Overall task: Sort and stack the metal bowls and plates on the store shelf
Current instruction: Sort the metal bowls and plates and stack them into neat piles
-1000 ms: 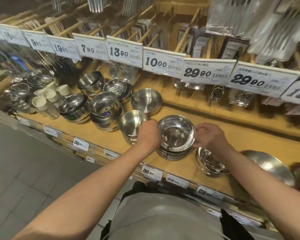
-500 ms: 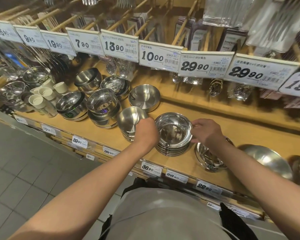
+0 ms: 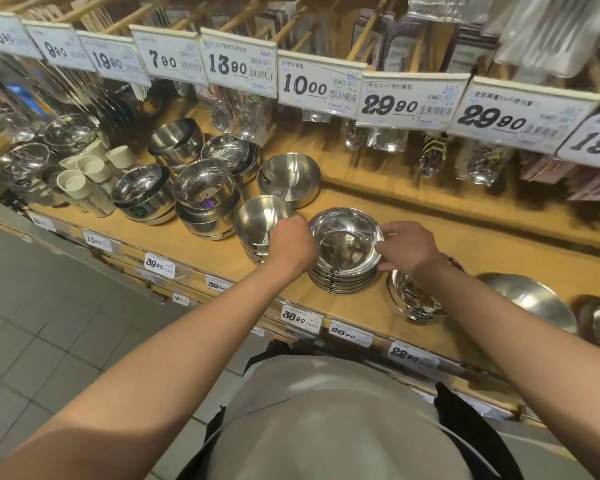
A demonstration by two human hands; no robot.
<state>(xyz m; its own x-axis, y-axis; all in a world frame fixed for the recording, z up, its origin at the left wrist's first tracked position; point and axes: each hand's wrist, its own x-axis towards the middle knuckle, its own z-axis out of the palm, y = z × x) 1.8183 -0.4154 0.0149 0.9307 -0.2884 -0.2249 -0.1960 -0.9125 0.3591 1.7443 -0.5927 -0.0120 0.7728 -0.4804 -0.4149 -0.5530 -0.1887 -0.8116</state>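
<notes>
A stack of shiny shallow metal bowls (image 3: 345, 252) stands near the front of the wooden shelf (image 3: 482, 251). My left hand (image 3: 291, 245) grips the left rim of the stack, fingers curled. My right hand (image 3: 409, 247) pinches the right rim of the top bowl with thumb and fingers. Just left of my left hand is a stack of small matte bowls (image 3: 258, 223). Below my right wrist sits another stack of shiny bowls (image 3: 418, 301), partly hidden by my forearm.
Further bowl stacks (image 3: 205, 192) and a single wide bowl (image 3: 288, 178) stand to the left and behind. White cups (image 3: 84, 173) sit far left. A large bowl (image 3: 534, 301) lies at right. Price tags (image 3: 317, 84) hang overhead; packaged cutlery hangs behind them.
Both hands stay on the central stack; they and the stack look much the same. The camera view has shifted slightly, nothing else on the shelf moved.
</notes>
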